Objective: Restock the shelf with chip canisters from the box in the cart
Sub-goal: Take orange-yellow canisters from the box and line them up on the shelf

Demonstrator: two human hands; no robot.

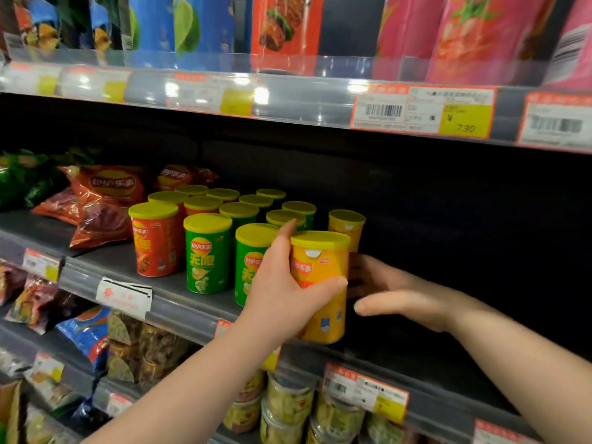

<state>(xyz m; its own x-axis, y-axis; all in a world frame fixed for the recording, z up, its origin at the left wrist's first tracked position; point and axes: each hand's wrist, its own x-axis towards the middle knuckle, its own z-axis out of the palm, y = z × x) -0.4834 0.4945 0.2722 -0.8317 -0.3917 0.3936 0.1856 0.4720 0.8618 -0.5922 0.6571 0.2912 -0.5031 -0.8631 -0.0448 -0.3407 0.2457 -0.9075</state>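
Note:
My left hand point(285, 290) grips a yellow chip canister point(323, 302) with a yellow lid, standing upright at the front edge of the middle shelf point(179, 302). My right hand point(394, 293) lies just right of that canister with its fingers stretched toward it; the fingertips are hidden behind the can. A second yellow canister point(346, 227) stands behind. To the left stand rows of green canisters point(206, 254) and red canisters point(155, 240), all with yellow lids. The box and cart are out of view.
Red chip bags point(102, 203) and green bags point(22, 177) lie on the shelf's left end. The shelf right of the yellow canisters is dark and bare. Tall chip bags fill the upper shelf point(288, 97); jars and bags point(288, 405) sit below.

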